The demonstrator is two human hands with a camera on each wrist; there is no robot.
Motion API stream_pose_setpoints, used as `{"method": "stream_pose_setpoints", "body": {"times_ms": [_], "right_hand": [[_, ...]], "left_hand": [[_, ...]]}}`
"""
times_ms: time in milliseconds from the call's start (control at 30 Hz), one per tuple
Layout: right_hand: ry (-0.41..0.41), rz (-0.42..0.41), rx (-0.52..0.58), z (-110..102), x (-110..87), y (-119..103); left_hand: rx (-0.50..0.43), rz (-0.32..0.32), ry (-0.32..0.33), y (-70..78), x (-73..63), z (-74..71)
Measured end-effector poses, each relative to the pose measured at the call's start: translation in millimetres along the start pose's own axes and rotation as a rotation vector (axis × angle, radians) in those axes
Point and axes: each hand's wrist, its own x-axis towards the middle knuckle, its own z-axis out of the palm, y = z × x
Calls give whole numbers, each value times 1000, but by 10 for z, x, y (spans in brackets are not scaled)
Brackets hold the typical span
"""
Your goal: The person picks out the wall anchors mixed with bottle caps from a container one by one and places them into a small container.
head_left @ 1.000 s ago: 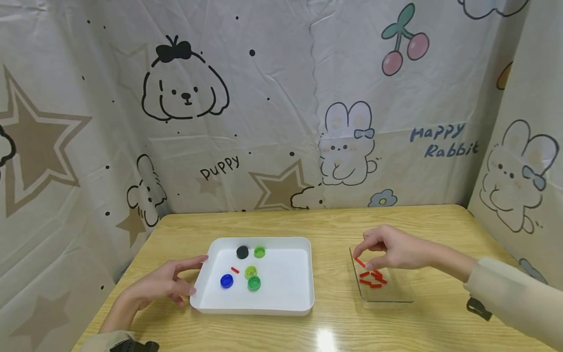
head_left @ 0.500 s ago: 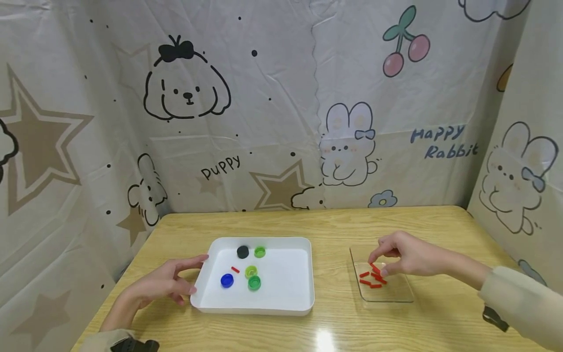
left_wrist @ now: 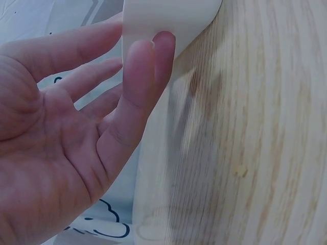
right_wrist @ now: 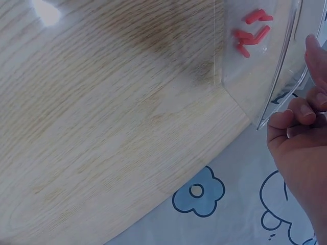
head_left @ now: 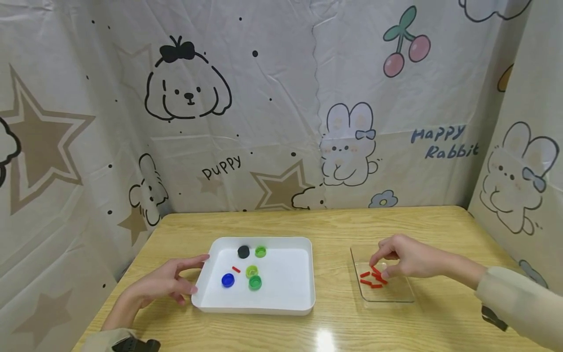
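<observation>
My left hand (head_left: 164,281) rests against the left wall of a white tray (head_left: 290,278), index finger and thumb apart; in the left wrist view its fingers (left_wrist: 138,76) touch the tray's corner. Inside the tray are a black cap (head_left: 243,252), a blue cap (head_left: 227,280), green caps (head_left: 255,282) and a short red stick (head_left: 236,269). Over a clear plastic box (head_left: 402,293), my right hand (head_left: 406,256) pinches a red stick (head_left: 375,269) between thumb and index finger. Beneath it lie several more red sticks (right_wrist: 248,38). The pinched stick is mostly hidden in the right wrist view.
Tray and box stand apart on a light wooden table (head_left: 334,313). A printed cloth (head_left: 272,122) with cartoon drawings hangs behind the table and along both sides.
The right hand has moved right within the box with the red stick pinched, and has hardly shifted in the last half second. The left hand and tray stay in place.
</observation>
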Motion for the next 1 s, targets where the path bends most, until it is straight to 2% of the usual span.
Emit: {"method": "stream_pose_setpoints", "body": {"times_ms": [333,600,1000], "right_hand": [[-23,49,-3,19,49,-20],[-7,89,-55,-7,90,-31],[48,8,-151,-108,223,-206]], "left_hand": [[-4,7,-3,-7,2,3],[-4,10,-6,-21,-3,-9],[-4,16,-4,-26,-4,-8]]}}
